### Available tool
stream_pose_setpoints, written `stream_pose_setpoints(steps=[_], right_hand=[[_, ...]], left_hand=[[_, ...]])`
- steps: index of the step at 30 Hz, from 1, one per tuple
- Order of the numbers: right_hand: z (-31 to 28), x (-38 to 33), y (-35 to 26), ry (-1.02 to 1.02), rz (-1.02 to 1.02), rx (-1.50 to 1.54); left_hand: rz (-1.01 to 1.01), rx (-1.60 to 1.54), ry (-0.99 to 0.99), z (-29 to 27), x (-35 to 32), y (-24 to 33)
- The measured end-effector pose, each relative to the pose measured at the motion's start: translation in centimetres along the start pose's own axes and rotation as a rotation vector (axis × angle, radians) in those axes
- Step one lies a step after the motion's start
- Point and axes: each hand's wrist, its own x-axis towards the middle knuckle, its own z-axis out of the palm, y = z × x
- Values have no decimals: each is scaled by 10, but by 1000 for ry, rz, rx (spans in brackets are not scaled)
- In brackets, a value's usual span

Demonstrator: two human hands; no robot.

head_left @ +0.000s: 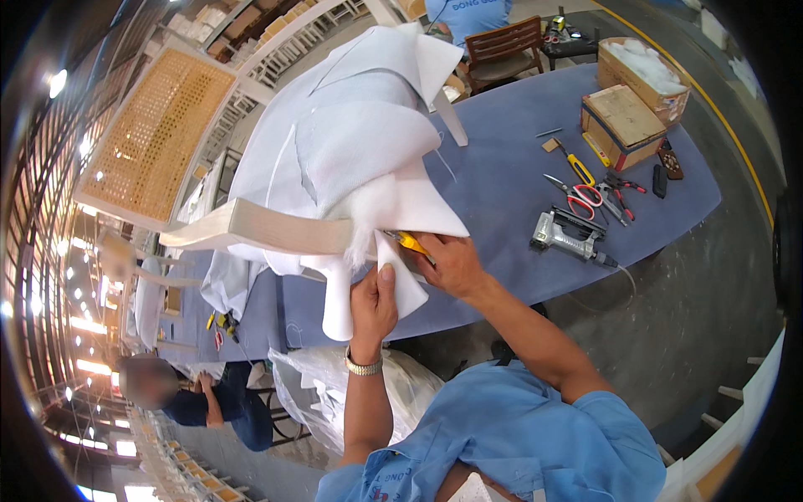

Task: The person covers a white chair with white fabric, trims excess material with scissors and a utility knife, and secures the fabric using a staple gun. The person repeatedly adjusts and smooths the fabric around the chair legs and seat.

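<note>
Two hands meet at the near edge of the blue counter [502, 167], so let's sweep across from the left. Far left, a cane-panelled chair back [155, 125] tilts up over the counter's edge, and below it a seated person in dark blue [213, 402] is working well apart from the action. Moving in, one pale wooden chair frame [268, 227] lies under a big drape of white padding sheet [351, 142], which spills over the near edge. The left hand [374, 305], one wristwatch on it, has its fingers closed in a pinch on a hanging flap of that padding, thumb pressed up against it. Just beside it, the right hand [452, 263] is curled shut around a yellow-handled cutter [410, 243], whose tip is tucked under the sheet's fold right at the frame.

Further right, open blue surface, plenty of room between the padding and the tools. One grey staple gun [569, 234] sits near the front edge, its hose trailing off the rim. Behind it, one pair of red-handled scissors [581, 194], one yellow-handled screwdriver [575, 166] and one pair of pliers [621, 194], all close together. Two cardboard boxes [623, 125] stand at the far right corner, touching. Beyond the counter's far edge, one slatted wooden chair [502, 50].
</note>
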Motion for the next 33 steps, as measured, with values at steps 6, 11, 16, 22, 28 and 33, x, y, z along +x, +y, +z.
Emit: stream_pose_setpoints(steps=[6, 11, 16, 22, 28, 33], right_hand=[[-6, 3, 1, -45, 6, -46], [-3, 2, 4, -37, -12, -17], [-4, 5, 2, -58, 15, 27], [-19, 7, 11, -200, -4, -51], [-51, -18, 47, -264, 161, -6], [-108, -105, 133, -187, 673, 13]], left_hand=[[23, 1, 2, 2, 1, -1], [22, 26, -8, 0, -2, 0], [44, 17, 26, 5, -3, -7], [55, 9, 150, 23, -7, -7], [-29, 111, 204, 58, -20, -11], [-262, 530, -184, 138, -155, -129]])
